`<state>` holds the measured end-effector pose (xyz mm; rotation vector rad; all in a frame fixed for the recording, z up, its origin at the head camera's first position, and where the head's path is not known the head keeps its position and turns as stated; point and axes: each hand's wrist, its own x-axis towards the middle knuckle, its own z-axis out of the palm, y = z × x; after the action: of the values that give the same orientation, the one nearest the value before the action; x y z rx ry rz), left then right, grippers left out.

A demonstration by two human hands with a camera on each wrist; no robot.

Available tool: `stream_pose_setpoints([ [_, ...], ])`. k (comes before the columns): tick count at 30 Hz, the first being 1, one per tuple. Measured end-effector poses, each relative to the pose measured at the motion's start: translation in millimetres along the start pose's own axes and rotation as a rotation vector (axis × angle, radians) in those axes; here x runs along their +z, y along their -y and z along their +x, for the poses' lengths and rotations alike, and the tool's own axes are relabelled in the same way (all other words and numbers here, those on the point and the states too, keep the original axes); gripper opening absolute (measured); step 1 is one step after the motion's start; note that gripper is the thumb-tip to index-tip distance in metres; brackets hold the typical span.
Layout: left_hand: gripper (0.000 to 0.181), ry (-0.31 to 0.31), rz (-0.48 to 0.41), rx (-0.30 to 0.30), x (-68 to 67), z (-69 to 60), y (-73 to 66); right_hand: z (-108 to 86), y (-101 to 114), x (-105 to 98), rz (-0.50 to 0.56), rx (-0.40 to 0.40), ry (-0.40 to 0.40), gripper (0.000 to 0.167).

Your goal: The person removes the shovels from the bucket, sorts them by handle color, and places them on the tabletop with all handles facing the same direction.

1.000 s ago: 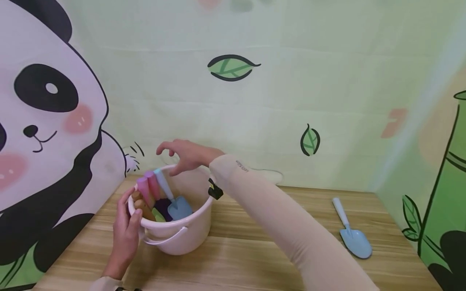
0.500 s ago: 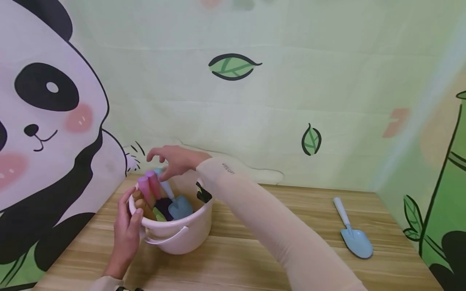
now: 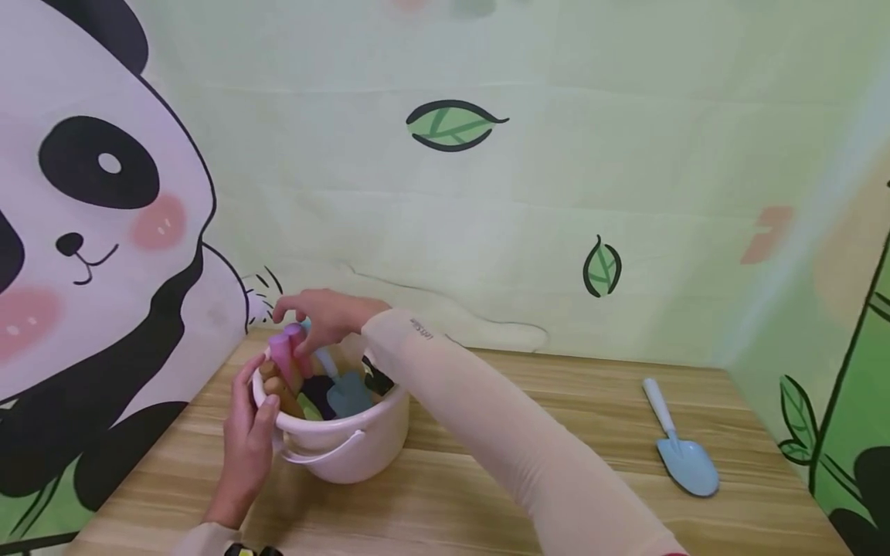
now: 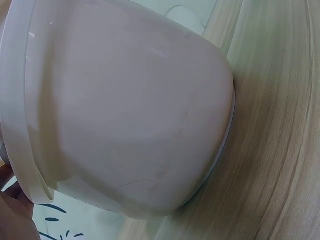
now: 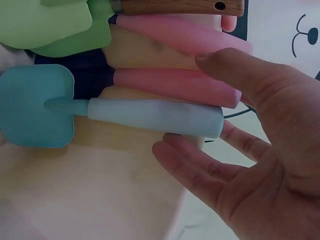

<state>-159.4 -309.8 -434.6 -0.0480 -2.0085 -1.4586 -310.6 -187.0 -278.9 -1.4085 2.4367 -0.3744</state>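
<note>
Counter [image 3: 417, 510] in light brown wood grain takes up my near ground. On its left, my left hand [image 3: 250, 440] grips the near-left rim of a round white plastic bucket [image 3: 368, 455], thumb nearer me than the fingers; I judge this hold is there to steady it while I reach over.

Inside, from near to far, sit a brown wooden handle [image 5: 185, 6] close by rounded green blades [image 5: 50, 25], two tapered pink handles [image 5: 180, 85] with a dark purple blade [image 5: 85, 75] at their lower end, then a blue trowel [image 5: 105, 110] with a pale blue grip. Handles lean up at the left rim, blades down, probably because they are too long to lie flat.

My right hand [image 3: 337, 313] hangs over that cluster, partly open, fingers apart and loosely bent: thumb at a pink handle, fingers past the pale blue grip. It has hold of nothing; whether the thumb touches I cannot tell.

Well apart on the right, a second blue trowel [image 3: 680, 452] lies flat on the counter, blade towards me. Farthest off is a pale green backdrop [image 3: 487, 216] printed with a panda, seemingly just for decoration.
</note>
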Motion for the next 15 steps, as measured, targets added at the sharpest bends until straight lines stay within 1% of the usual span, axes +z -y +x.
stream_pose_setpoints([
  [2,0.055,-0.001,-0.001,0.005,0.4,0.5,0.5,1.0,0.3,1.2,-0.01,0.002,-0.001,0.054],
  [6,0.056,-0.003,0.006,0.004,0.0,0.6,1.2,1.4,0.6,3.6,-0.05,-0.001,-0.029,0.045],
  [10,0.056,0.003,0.015,-0.011,-1.1,0.0,0.2,1.8,3.0,4.2,-0.06,0.022,-0.047,0.038],
  [15,0.056,-0.002,0.007,-0.005,-0.4,-0.4,1.1,1.4,4.6,4.6,-0.067,0.032,-0.062,0.033],
])
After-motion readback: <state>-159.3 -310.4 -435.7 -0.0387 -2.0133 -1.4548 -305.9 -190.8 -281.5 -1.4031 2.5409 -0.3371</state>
